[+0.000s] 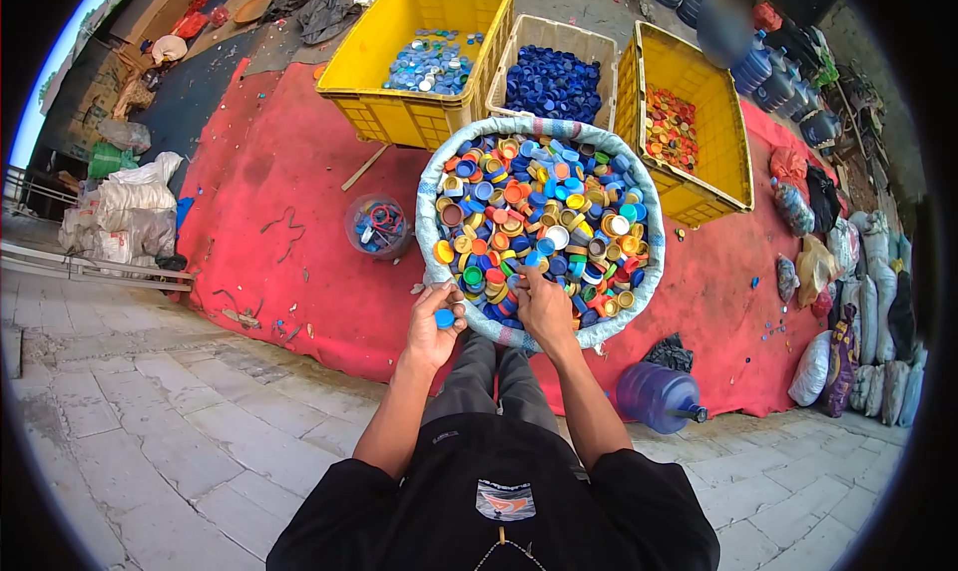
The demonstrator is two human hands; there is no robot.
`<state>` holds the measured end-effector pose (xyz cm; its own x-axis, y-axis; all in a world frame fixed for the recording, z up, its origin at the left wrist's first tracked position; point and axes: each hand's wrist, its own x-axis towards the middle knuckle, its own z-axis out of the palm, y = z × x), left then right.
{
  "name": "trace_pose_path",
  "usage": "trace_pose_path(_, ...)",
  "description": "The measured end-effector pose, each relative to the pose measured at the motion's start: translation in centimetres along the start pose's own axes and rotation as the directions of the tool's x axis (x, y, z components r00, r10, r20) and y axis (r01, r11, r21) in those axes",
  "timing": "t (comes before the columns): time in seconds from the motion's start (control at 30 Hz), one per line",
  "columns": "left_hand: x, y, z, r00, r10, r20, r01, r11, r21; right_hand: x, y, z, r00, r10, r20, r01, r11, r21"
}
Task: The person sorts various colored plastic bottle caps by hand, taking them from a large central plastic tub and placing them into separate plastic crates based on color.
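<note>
A wide sack with a rolled pale blue rim (427, 212) stands before me, full of mixed bottle caps (514, 192) in many colours. At its near left edge, my left hand (431, 333) is closed on a blue bottle cap (444, 318). My right hand (546, 311) reaches over the near rim, fingers pinched at the surface of the pile. A light blue bottle cap (535, 260) shows at those fingertips. The undersides of the right fingers are hidden.
Behind the sack are a yellow crate (359, 122) of light blue and white caps, a whitish crate (494, 97) of dark blue caps, and another yellow crate (733, 172) of orange-red caps. A small bucket (379, 224) stands left; a water jug (654, 396) lies right.
</note>
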<state>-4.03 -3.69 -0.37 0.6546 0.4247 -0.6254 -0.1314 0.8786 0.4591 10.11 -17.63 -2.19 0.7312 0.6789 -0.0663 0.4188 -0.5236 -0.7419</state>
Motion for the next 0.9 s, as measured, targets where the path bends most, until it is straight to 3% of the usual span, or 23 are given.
trace_pose_path(0.1, -0.1, 0.1, -0.3, 0.999, -0.005, 0.045, 0.006, 1.0, -0.02, 0.1, 0.0, -0.3, 1.0, 0.016, -0.007, -0.014, 0.987, 0.163)
trace_pose_path(0.2, -0.6, 0.4, 0.1, 0.985, -0.03, 0.169, 0.049, 0.993, -0.112, 0.0, -0.1, -0.7, 0.991, 0.133, 0.017, -0.116, 0.784, 0.61)
trace_pose_path(0.27, -0.7, 0.5, 0.6, 0.97, -0.025, 0.243, 0.066, 0.985, -0.159, -0.5, -0.3, -1.7, 0.969, 0.194, 0.153, -0.22, 0.397, 0.891)
trace_pose_path(0.33, -0.5, 0.3, 1.0, 0.956, -0.001, 0.295, 0.056, 0.982, -0.178, -0.7, 0.0, -2.7, 0.952, 0.143, 0.271, -0.267, -0.043, 0.963)
trace_pose_path(0.37, -0.4, 0.2, 1.4, 0.951, 0.003, 0.309, 0.05, 0.985, -0.164, -0.8, -0.1, -3.1, 0.952, 0.097, 0.292, -0.278, -0.131, 0.952)
trace_pose_path(0.47, -0.5, 0.0, 2.5, 0.933, 0.01, 0.359, 0.034, 0.993, -0.117, -1.4, 0.1, -2.8, 0.909, 0.153, 0.388, -0.302, -0.4, 0.865)
trace_pose_path(0.5, -0.4, 0.0, 2.8, 0.923, 0.007, 0.384, 0.033, 0.995, -0.098, -1.6, -0.2, -2.8, 0.901, 0.179, 0.394, -0.291, -0.424, 0.858)
trace_pose_path(0.6, -0.5, -0.6, 3.6, 0.911, 0.027, 0.411, -0.034, 0.999, 0.01, -1.9, -0.6, -2.5, 0.913, 0.154, 0.379, -0.292, -0.405, 0.867)
trace_pose_path(0.67, -1.2, -0.6, 4.5, 0.916, 0.003, 0.401, -0.033, 0.997, 0.067, -2.3, -1.1, -2.5, 0.939, 0.192, 0.284, -0.281, -0.046, 0.959)
trace_pose_path(0.73, -1.5, -0.8, 5.0, 0.935, -0.01, 0.355, -0.04, 0.99, 0.133, -2.9, -1.3, -2.8, 0.951, 0.228, 0.208, -0.291, 0.434, 0.853)
trace_pose_path(0.8, -1.9, -1.0, 5.4, 0.958, -0.024, 0.287, -0.037, 0.978, 0.204, -2.9, -1.7, -3.0, 0.987, -0.058, -0.15, 0.135, 0.809, 0.573)
trace_pose_path(0.83, -1.9, -1.3, 5.4, 0.954, -0.01, 0.3, -0.058, 0.974, 0.217, -2.9, -2.1, -3.1, 0.931, -0.252, -0.266, 0.334, 0.882, 0.333)
trace_pose_path(0.9, -2.2, -1.5, 5.6, 0.957, -0.038, 0.288, -0.047, 0.958, 0.283, -3.4, -3.8, -4.1, 0.947, -0.231, -0.223, 0.291, 0.91, 0.294)
